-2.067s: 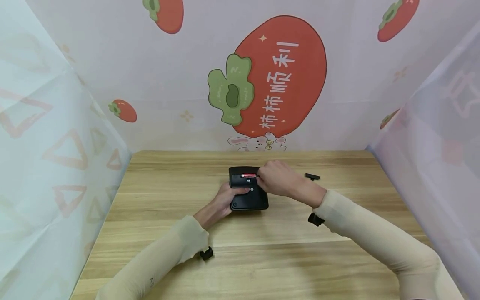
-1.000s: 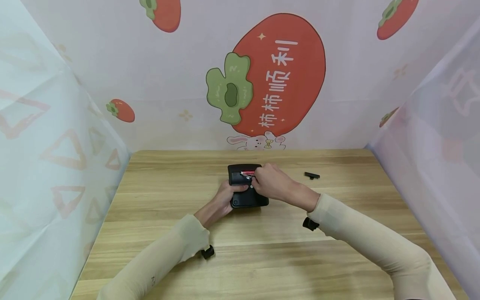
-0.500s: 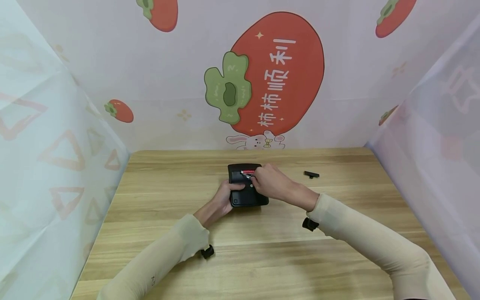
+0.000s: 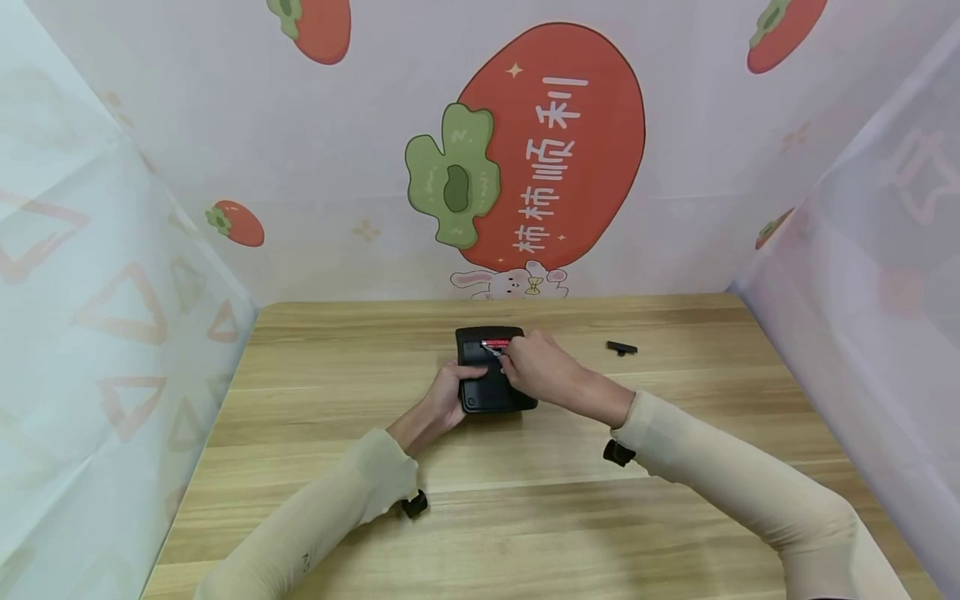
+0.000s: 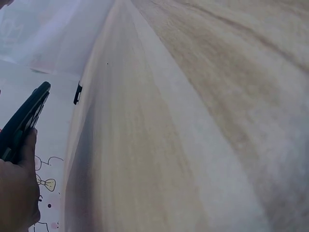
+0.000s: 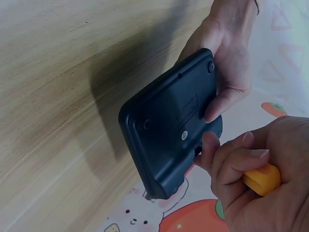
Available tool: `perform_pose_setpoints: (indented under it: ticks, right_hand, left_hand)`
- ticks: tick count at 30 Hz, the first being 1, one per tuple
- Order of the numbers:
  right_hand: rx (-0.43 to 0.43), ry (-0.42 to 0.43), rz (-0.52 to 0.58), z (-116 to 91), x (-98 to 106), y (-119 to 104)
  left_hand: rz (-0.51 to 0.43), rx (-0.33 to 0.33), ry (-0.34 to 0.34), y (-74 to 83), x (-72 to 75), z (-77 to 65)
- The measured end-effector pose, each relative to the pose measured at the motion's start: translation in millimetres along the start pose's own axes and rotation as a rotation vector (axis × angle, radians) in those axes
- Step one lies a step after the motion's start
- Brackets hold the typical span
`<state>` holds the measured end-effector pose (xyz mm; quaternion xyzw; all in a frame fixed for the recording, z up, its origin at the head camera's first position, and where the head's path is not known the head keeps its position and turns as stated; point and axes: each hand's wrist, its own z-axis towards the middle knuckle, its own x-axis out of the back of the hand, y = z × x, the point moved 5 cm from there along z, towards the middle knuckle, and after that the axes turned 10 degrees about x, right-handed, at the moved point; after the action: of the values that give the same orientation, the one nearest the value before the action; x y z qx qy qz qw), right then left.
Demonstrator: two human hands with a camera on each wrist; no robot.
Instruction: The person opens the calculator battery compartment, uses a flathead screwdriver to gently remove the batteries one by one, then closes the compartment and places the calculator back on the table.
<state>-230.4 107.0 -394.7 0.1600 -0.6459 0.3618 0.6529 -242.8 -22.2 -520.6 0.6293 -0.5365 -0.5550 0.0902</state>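
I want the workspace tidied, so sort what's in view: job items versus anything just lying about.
Job items:
black device, in left hand
red battery, in the device's recess
yellow item, in right hand; perhaps a tool
small black piece, lying apart; perhaps a cover

Just around:
printed backdrop
wooden table

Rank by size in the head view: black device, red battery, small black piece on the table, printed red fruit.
1. Printed red fruit
2. Black device
3. Small black piece and red battery: too alike to rank, as the right hand seems to cover part of the battery.
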Motion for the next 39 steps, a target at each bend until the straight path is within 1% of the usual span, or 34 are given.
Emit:
perform_pose_setpoints:
  ticks: [9, 15, 22, 29, 39]
  right_hand:
    - [0.039, 0.051, -0.088, -3, -5, -6]
    - [0.03, 0.051, -0.112, -3, -5, -8]
    - [0.01, 0.044, -0.132, -4, -3, -8]
    - [0.043, 0.049, -0.199, -7, -4, -11]
    - [0.06, 0.051, -0.255, -9, -7, -14]
  left_hand:
    - [-0.004, -0.009, 0.003, 0.8, 0.3, 0.4]
    - [-0.002, -0.024, -0.012, 1.9, -2.3, 1.4]
    - [0.0, -0.03, -0.002, 3.8, -5.0, 1.1]
    - [-0.001, -0.026, 0.013, 2.9, -6.1, 0.4]
    - [0.016, -0.029, 0.018, 2.5, -5.4, 1.0]
